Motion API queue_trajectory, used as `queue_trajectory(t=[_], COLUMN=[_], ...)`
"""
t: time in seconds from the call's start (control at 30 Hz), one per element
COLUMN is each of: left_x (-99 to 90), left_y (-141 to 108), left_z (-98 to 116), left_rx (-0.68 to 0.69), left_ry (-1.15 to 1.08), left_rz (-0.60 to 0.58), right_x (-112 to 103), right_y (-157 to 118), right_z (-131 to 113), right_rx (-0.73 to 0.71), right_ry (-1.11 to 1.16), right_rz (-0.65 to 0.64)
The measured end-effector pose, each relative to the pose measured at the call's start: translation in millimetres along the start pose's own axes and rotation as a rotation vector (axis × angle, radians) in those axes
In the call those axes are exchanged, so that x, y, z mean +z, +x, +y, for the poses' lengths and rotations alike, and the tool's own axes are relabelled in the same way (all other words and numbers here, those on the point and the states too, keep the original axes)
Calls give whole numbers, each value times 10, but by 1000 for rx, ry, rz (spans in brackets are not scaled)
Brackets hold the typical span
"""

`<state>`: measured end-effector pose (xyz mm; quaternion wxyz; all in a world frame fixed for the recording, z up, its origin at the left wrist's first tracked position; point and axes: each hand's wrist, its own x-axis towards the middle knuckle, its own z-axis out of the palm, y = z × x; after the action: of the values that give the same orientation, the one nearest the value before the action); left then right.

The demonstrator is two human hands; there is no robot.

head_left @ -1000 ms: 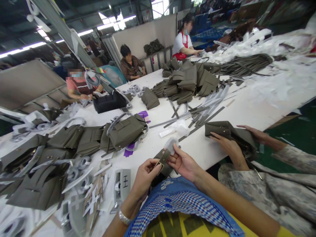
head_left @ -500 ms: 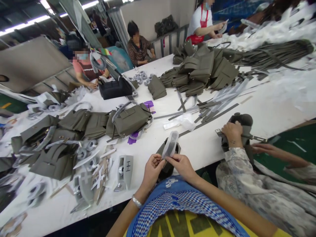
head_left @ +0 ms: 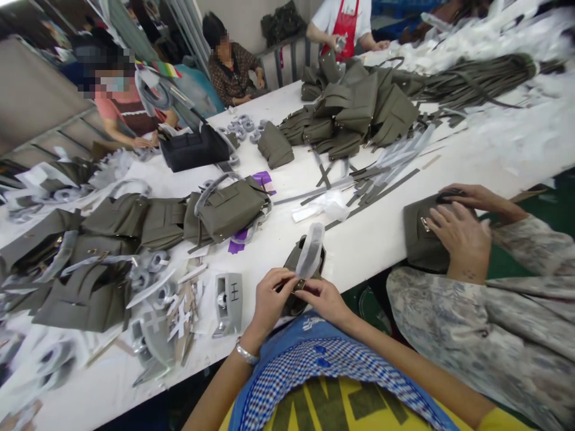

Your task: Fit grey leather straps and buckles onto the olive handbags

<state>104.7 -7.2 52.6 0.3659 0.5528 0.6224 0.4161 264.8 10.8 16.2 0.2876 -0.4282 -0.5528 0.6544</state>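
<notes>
An olive handbag (head_left: 293,258) stands at the table's front edge, close against my apron. Its looped handle (head_left: 309,251), wrapped in pale translucent film, rises from the top. My left hand (head_left: 274,296) is closed, thumb and fingertips pinching at the foot of the handle. Opposite it, my right hand (head_left: 327,302) pinches at the same spot, beside a small gold-coloured metal fitting (head_left: 299,285). The fingertips of both hands nearly meet there. My hands and apron hide much of the bag's lower part.
Left of my hands stand tape dispensers (head_left: 228,304), near scraps and finished-looking olive bags (head_left: 236,209). Farther back lie a bag pile (head_left: 350,108), loose strips (head_left: 377,185) and a black bag (head_left: 195,146). A co-worker's hands (head_left: 462,233) handle another olive bag (head_left: 422,230) at right.
My hands stay at the handle's foot, where the metal fitting now shows between my fingertips. The co-worker at right has turned their bag and laid a hand over its front. The view has shifted slightly.
</notes>
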Motion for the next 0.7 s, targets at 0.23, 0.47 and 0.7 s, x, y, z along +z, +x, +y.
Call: queue_trajectory(t=[0.23,0.47,0.7], left_x=[-240,-339,-440], left_y=[118,211,122], left_z=[36,-99,-321], left_rx=[252,758,957], left_ry=[208,560,642], left_rz=[-159,-214,-291], right_x=[168,353,444], right_y=[-65,-101,-89], right_z=[20,49,162], right_rx=[-85,-122,-162], right_ry=[-12,19,242], right_rz=[94,220,340])
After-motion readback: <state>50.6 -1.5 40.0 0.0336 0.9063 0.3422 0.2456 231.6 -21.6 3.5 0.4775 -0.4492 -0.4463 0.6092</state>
